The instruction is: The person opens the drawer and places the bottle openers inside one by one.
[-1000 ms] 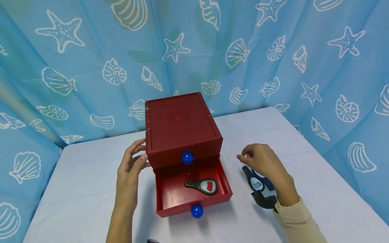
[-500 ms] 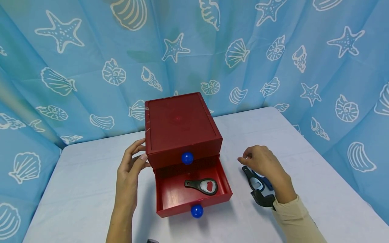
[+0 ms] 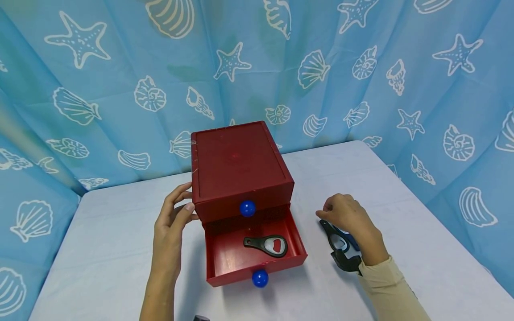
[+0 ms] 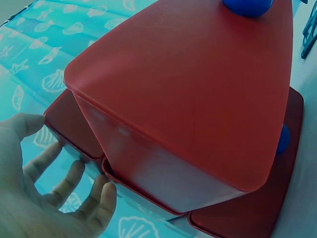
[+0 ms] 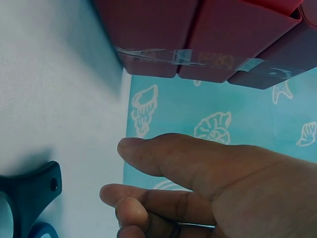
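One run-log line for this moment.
left hand: touching red plastic drawer unit | right hand: empty, near black bottle opener on white table | open lower drawer: holds black-and-silver bottle opener

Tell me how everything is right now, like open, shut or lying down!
Top drawer, shut
Middle drawer, pulled open
Bottom drawer, shut
Black bottle opener in the drawer, lying flat
Black bottle opener on the table, lying flat
Blue bottle opener, lying down, partly hidden
Left hand, touching the red chest
Right hand, holding nothing
Curtain, hanging in folds
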`<state>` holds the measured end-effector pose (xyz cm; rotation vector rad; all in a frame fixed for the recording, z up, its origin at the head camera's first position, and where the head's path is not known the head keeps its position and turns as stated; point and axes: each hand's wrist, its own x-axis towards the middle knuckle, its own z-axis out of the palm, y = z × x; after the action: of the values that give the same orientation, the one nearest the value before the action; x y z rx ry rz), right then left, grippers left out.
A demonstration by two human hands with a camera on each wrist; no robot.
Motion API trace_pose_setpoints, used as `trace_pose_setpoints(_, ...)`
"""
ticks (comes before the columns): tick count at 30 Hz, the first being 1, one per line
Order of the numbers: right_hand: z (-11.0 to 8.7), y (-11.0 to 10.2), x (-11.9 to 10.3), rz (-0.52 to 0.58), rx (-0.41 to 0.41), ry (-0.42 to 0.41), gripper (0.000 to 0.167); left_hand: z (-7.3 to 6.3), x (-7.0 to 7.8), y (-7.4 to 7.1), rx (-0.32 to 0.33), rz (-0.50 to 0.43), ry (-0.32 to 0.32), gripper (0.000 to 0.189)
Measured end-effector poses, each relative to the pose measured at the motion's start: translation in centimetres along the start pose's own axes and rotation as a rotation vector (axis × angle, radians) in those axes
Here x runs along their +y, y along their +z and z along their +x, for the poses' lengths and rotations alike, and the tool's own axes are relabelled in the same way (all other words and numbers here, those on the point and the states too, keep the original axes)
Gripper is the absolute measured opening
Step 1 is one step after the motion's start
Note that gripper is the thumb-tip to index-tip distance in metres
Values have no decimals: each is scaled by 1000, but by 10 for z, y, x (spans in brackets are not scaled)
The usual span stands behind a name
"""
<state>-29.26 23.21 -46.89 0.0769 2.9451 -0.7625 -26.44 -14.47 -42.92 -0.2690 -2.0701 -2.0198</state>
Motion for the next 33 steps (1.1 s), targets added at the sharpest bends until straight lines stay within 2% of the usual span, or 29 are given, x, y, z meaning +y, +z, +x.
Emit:
trace_pose_setpoints(13,6,7,6,10,-52,58,21,0,0,0,-7,-15,9,46)
trace_pose_setpoints(26,8,13,7,-7,-62,68,21,-1,0,0,4,6,-7,47)
trace_pose_setpoints(33,8,14,12,-12,-69,103,22,-1,0,1,3,5,-3,47)
